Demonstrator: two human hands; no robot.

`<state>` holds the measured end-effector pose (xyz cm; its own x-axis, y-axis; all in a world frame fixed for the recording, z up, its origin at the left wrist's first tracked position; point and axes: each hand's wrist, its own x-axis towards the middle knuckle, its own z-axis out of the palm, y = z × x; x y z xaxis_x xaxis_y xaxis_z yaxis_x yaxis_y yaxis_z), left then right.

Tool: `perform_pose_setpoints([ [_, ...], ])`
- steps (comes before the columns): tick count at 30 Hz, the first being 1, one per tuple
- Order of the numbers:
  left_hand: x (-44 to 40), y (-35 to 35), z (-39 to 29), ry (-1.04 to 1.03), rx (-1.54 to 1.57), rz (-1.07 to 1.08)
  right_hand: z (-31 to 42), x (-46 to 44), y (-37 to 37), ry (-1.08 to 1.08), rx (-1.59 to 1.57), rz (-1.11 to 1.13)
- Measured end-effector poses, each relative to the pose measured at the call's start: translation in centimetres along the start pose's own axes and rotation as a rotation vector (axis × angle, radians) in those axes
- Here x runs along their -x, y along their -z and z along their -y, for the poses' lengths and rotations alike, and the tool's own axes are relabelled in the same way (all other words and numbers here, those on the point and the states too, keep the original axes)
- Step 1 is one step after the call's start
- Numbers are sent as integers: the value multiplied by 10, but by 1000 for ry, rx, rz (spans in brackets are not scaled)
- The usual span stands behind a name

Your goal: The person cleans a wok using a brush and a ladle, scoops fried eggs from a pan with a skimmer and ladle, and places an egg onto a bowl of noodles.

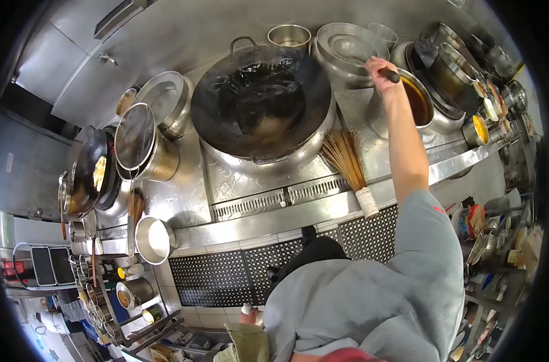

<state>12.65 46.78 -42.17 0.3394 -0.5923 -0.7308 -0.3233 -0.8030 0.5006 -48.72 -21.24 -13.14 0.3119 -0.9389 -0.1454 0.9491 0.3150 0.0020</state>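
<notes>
My right hand (382, 73) is wrapped round the dark handle (390, 76) of a ladle. The ladle reaches left over a wide metal basin (345, 49) at the back of the stove; its head is hard to make out there. Just below my wrist stands a metal pot (420, 104) of brown liquid. To the left sits a large black wok (250, 130), its inside dark and shiny. A pinkish shape (248, 316) beside my shirt may be my left hand, but its fingers cannot be made out. A greenish cloth (248, 342) lies close to it.
A bamboo brush (347, 160) rests on the stove's front edge. At left are a strainer (136, 136) over a pot (165, 158), a wok (88, 172) with yellow food and a metal bowl (155, 240). Perforated black mats (211, 280) cover the floor. Crowded shelves (498, 259) stand at right.
</notes>
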Motion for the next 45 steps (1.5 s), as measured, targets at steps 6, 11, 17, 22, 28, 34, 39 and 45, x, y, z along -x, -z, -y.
perform_pose_setpoints([
  [6, -13, -7, 69, -14, -68, 12, -53, 77, -42, -67, -54, 16],
  [11, -46, -1, 112, -113, -111, -6, -103, 144, -55, -122, -17, 1],
  [17, -63, 52, 112, -417, -157, 13, -197, 233, -55, -64, 70, -176],
  [22, -67, 80, 169, 13, -43, -93, -280, 282, -52, -150, 99, -254],
  [28, -97, 87, 268, 70, -377, 29, -371, 295, -58, -278, -2, -342],
  [34, -58, 81, 234, 243, 60, -53, -437, 262, -41, -431, 35, -332],
  [39, -66, 50, 262, 98, 297, 27, -479, 229, -43, -569, 115, -309],
  [45, -42, 41, 280, 239, 172, -35, -507, 207, -44, -562, 425, -245],
])
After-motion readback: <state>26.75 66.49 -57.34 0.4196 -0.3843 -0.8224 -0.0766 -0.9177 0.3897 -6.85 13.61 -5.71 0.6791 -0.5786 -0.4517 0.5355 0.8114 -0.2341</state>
